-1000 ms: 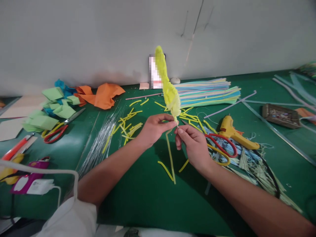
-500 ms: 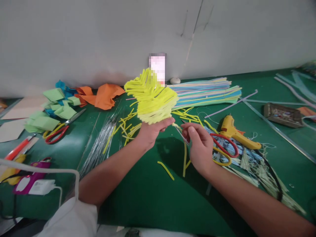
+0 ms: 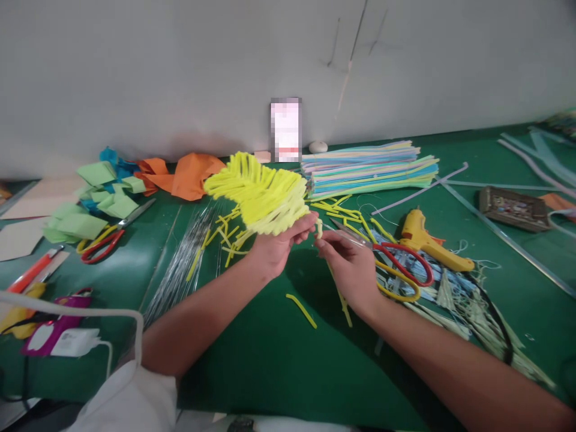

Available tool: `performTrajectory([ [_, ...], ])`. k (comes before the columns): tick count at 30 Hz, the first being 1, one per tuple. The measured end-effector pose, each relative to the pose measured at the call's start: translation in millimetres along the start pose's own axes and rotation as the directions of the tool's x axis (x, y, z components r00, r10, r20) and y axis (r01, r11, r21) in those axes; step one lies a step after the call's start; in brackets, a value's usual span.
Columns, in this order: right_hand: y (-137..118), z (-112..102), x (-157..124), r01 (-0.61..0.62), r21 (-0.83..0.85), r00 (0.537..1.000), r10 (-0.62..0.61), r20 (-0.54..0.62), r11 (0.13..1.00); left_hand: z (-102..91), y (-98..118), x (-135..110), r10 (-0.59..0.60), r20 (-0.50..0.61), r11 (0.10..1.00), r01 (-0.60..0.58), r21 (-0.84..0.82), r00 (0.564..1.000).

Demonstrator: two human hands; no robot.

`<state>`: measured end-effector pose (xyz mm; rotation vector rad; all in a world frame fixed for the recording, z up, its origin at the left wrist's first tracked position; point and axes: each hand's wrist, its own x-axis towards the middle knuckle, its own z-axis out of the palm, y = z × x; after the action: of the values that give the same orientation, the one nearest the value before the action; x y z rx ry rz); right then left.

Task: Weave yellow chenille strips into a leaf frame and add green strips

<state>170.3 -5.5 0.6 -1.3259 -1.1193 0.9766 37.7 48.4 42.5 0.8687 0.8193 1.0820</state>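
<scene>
My left hand [image 3: 279, 249] is closed around the base of a leaf shape [image 3: 265, 195] made of yellow pipe cleaners, paler toward its lower edge. The leaf tilts to the upper left. From the base sticks out a short pale yellow pipe cleaner end [image 3: 319, 228], pinched between the thumb and fingers of my right hand [image 3: 348, 264]. Scissors [image 3: 405, 264] with red and yellow handles lie by my right hand, partly hidden behind it. Below hangs or lies a yellow strip [image 3: 345, 309]; which, I cannot tell. Another yellow piece [image 3: 301, 311] lies on the green table [image 3: 252, 360].
Behind the leaf lies a bundle of pastel pipe cleaners [image 3: 373, 168]. A yellow glue gun [image 3: 429, 243] rests at right, near a brown box [image 3: 513, 209]. Thin wires [image 3: 180, 264] and second scissors [image 3: 108, 240] lie left. A blurred phone [image 3: 286, 129] leans on the wall.
The leaf has tipped down and to the left, uncovering more of the phone. My right hand has moved left and closed on the pale pipe cleaner end.
</scene>
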Motion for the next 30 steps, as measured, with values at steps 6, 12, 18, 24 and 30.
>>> performTrajectory([
  [6, -6.7, 7.0, -6.8, -0.063, 0.051, 0.985, 0.054, 0.163, 0.997, -7.8, -13.9, 3.4, 0.159, -0.101, 0.977, -0.142, 0.157, 0.982],
  [12, -15.5, 10.5, -12.7, -0.058, -0.026, 0.967, 0.063, 0.247, 0.998, -21.3, -22.3, 12.0, 0.285, -0.077, 0.888, -0.232, 0.398, 0.956],
  [18, -20.6, 9.8, -16.7, -0.062, -0.029, 0.959, 0.068, 0.277, 0.998, -23.5, -16.0, 16.5, 0.316, -0.06, 0.849, -0.254, 0.463, 0.947],
  [24, -30.9, 1.7, -16.9, -0.021, 0.006, 0.98, 0.02, 0.196, 1.0, -21.9, -12.7, 21.4, 0.206, -0.025, 0.942, -0.191, 0.277, 0.978],
  [30, -36.2, -9.0, -5.3, 0.06, 0.048, 0.998, -0.062, 0.025, 0.997, -23.2, -9.4, 22.3, 0.123, 0.013, 0.974, -0.123, 0.192, 0.992],
])
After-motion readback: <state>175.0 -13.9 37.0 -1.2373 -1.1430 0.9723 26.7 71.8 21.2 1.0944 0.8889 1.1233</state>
